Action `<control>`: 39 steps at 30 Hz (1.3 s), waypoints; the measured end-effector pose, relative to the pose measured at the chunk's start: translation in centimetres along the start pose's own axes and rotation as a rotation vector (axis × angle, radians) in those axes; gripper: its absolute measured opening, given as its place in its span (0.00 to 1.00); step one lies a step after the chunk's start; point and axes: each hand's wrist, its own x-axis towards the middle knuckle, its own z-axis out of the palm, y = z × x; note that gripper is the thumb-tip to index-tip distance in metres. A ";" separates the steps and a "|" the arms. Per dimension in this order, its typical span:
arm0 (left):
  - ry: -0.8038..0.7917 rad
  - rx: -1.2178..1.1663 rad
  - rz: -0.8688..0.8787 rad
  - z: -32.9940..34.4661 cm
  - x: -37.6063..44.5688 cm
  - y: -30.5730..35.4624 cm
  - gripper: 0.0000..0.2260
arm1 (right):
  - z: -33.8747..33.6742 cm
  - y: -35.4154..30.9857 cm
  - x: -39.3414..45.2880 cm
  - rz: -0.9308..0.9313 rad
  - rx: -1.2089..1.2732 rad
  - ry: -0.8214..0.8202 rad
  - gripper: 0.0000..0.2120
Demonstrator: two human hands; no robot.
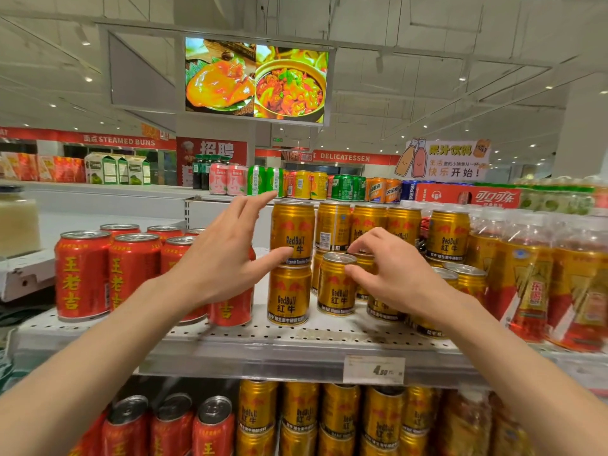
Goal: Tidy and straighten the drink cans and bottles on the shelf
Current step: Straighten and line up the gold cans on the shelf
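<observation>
The single gold can (336, 284) stands alone at the front of the shelf (263, 343), just right of a two-high gold stack (291, 263) and ahead of the other gold cans (403, 225). Your right hand (394, 274) is at it: the fingers (357, 247) are curled loosely round its top and right side, touching or nearly so, but not clamped, so you hold nothing yet. Your left hand (227, 255) is spread wide, thumb tip against the join of the stack, fingers straight and free.

You look to be mid-row on the gold cans, steadying the stack while you line up the loose one. The next move calls for closing the right fingers on that can and sliding or lifting it level with its neighbours, label forward, without nudging the stack. The red cans (108, 274) on the left and the wrapped bottles (539, 278) on the right wait beyond.
</observation>
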 end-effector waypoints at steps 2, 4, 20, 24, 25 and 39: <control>-0.026 -0.011 0.029 0.4 1.0 0.5 0.38 | 0.5 -0.1 0.8 0.009 -0.070 -0.111 0.19; -0.052 -0.023 0.057 0.9 1.6 0.6 0.37 | 1.0 -0.4 1.5 0.009 -0.116 -0.193 0.20; -0.011 -0.051 0.118 2.1 1.8 -0.3 0.33 | 0.0 -0.8 0.9 -0.016 0.130 -0.246 0.21; -0.011 -0.050 0.113 2.1 1.8 -0.4 0.33 | 0.5 -1.1 0.4 -0.019 0.162 -0.182 0.22; -0.009 -0.044 0.113 2.1 1.8 -0.4 0.33 | 0.6 -1.0 0.3 -0.014 0.169 -0.179 0.22; 0.011 0.036 0.086 2.6 1.4 0.0 0.35 | -1.7 2.8 -0.8 0.115 -0.321 -0.285 0.26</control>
